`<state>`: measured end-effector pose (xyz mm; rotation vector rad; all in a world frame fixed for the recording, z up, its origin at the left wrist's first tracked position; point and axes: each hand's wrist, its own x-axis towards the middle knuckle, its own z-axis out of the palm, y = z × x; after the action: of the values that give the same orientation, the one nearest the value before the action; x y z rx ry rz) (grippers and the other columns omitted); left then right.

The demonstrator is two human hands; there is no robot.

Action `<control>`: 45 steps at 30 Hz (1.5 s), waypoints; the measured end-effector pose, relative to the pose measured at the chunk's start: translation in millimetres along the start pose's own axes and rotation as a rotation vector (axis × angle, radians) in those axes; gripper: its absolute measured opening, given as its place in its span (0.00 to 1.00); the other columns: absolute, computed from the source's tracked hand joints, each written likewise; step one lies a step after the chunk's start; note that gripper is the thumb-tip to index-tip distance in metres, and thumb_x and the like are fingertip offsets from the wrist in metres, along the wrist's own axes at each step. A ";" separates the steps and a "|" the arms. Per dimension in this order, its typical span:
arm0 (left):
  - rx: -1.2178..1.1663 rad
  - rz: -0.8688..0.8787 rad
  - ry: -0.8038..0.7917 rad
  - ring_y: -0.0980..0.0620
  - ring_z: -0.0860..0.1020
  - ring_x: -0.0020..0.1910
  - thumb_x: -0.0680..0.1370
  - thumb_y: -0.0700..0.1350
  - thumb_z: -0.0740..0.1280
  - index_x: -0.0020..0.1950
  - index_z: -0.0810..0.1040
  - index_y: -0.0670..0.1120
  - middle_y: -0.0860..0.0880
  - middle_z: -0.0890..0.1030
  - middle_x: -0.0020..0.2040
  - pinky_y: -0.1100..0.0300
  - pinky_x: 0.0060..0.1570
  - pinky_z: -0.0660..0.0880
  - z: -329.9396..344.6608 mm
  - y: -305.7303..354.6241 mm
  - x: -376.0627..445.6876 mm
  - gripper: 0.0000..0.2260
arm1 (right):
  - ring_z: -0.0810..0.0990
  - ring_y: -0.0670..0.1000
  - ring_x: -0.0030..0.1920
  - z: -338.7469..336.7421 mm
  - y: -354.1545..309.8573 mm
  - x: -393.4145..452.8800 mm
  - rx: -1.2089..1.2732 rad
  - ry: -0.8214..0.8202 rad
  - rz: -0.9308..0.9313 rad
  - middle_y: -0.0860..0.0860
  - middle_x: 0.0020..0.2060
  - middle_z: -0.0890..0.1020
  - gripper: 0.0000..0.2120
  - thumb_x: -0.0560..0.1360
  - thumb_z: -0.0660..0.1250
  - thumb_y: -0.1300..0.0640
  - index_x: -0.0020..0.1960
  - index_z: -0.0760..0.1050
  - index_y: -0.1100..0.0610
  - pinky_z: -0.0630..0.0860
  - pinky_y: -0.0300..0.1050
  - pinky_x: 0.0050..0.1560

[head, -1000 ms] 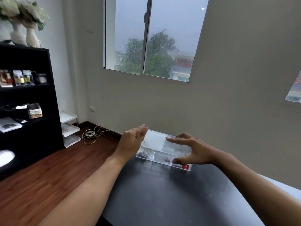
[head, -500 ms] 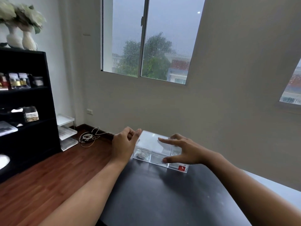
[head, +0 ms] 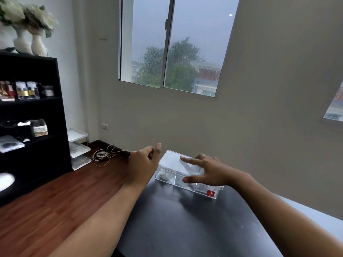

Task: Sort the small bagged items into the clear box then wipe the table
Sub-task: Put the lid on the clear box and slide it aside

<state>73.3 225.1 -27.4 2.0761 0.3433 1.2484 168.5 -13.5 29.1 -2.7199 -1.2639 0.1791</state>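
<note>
A clear box (head: 171, 163) with a lid and a red sticker (head: 211, 193) stands at the far edge of the black table (head: 185, 229). Small bagged items (head: 164, 176) show dimly through its left compartment. My right hand (head: 208, 173) lies over the box, fingers spread on the lid and thumb pressed against the front wall. My left hand (head: 143, 164) is at the box's left end, fingers loosely curled and thumb raised, holding nothing. I cannot tell whether its palm touches the box.
The table's left edge drops to a wood floor (head: 55, 201). A black shelf unit (head: 37, 112) with jars stands at the left, white stacked trays (head: 78, 149) and a coiled cable (head: 102, 155) beside it. A wall rises right behind the box.
My left hand went from flat against the box's end to curled, and now its thumb lifts away. The right hand stays on the lid with its thumb on the front.
</note>
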 end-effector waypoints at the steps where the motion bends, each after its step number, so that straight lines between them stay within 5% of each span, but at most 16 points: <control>1: 0.001 -0.003 -0.005 0.46 0.82 0.29 0.82 0.65 0.60 0.35 0.82 0.43 0.47 0.81 0.26 0.49 0.36 0.78 0.9 -1.6 0.3 0.29 | 0.72 0.52 0.65 -0.7 0.8 0.3 0.033 -0.006 0.003 0.47 0.65 0.71 0.40 0.68 0.62 0.20 0.76 0.53 0.24 0.64 0.51 0.72; 6: 0.027 -0.019 -0.047 0.48 0.82 0.30 0.81 0.63 0.64 0.35 0.82 0.43 0.48 0.81 0.26 0.52 0.37 0.79 -0.5 -0.8 0.3 0.26 | 0.71 0.51 0.67 4.6 3.8 2.9 0.137 0.041 -0.001 0.47 0.64 0.71 0.39 0.67 0.66 0.22 0.75 0.56 0.24 0.67 0.52 0.73; 10: -0.029 -0.040 -0.085 0.60 0.83 0.32 0.79 0.58 0.72 0.39 0.87 0.48 0.55 0.84 0.29 0.66 0.37 0.78 -0.7 6.3 -1.9 0.16 | 0.70 0.52 0.68 9.8 3.5 3.1 0.187 0.092 0.014 0.45 0.65 0.71 0.37 0.65 0.64 0.19 0.72 0.56 0.20 0.67 0.54 0.73; 20: -0.292 -0.389 -0.270 0.50 0.88 0.34 0.77 0.55 0.74 0.38 0.88 0.45 0.46 0.87 0.34 0.53 0.45 0.85 3.5 -1.4 0.3 0.16 | 0.71 0.51 0.68 10.8 -4.1 6.9 0.180 0.125 0.017 0.46 0.65 0.71 0.36 0.68 0.65 0.22 0.74 0.60 0.25 0.68 0.53 0.72; 27: -0.328 -0.421 -0.325 0.40 0.86 0.43 0.72 0.68 0.64 0.38 0.84 0.44 0.44 0.87 0.39 0.40 0.55 0.82 11.3 -12.7 3.7 0.28 | 0.69 0.53 0.70 14.9 -0.8 4.5 0.220 0.192 0.025 0.46 0.67 0.70 0.34 0.70 0.62 0.22 0.74 0.60 0.25 0.65 0.57 0.74; 35: -0.345 -0.449 -0.339 0.41 0.86 0.42 0.82 0.61 0.64 0.39 0.85 0.41 0.42 0.87 0.37 0.45 0.55 0.81 13.5 -6.3 2.6 0.26 | 0.68 0.53 0.71 14.0 -4.5 4.9 0.189 0.172 0.028 0.47 0.67 0.71 0.34 0.70 0.63 0.23 0.74 0.60 0.25 0.66 0.57 0.74; 41: -0.382 -0.460 -0.347 0.52 0.72 0.33 0.71 0.72 0.69 0.38 0.82 0.35 0.45 0.79 0.31 0.55 0.40 0.71 11.3 -13.9 -1.2 0.37 | 0.69 0.51 0.70 13.8 -7.0 3.3 0.196 0.186 0.036 0.46 0.67 0.70 0.33 0.71 0.64 0.24 0.74 0.61 0.25 0.65 0.55 0.73; 45: -0.414 -0.482 -0.293 0.49 0.81 0.34 0.69 0.67 0.76 0.37 0.88 0.45 0.40 0.87 0.36 0.49 0.44 0.82 11.8 -13.7 0.5 0.24 | 0.70 0.50 0.69 13.1 -6.9 3.3 0.195 0.176 0.036 0.45 0.66 0.71 0.33 0.70 0.64 0.23 0.73 0.61 0.25 0.66 0.55 0.73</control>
<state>85.2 230.4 -39.9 1.6554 0.3830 0.6515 163.3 -5.6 17.2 -2.5310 -1.0894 0.0606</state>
